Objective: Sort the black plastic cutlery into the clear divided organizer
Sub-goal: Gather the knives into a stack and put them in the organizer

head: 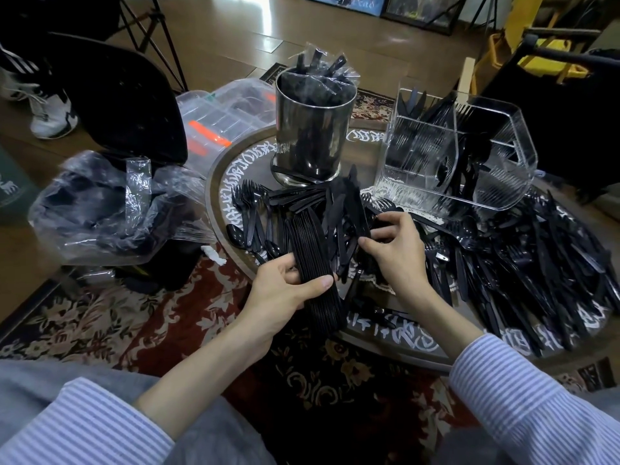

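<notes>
Gripping a bundle of knives [315, 263], my left hand [285, 290] holds it lengthwise pointing toward the organizer [503, 156]; my right hand [396, 250], nearer it, pinches loose cutlery.

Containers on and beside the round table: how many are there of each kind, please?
Clear divided organizer: 1
Metal canister: 1
Clear lidded box: 1
Plastic bag of dark items: 1
Total: 4

Both forearms bare; blue-and-white striped sleeves [536, 391] pushed up toward the elbows; grey trousers [214, 431] beneath.
</notes>
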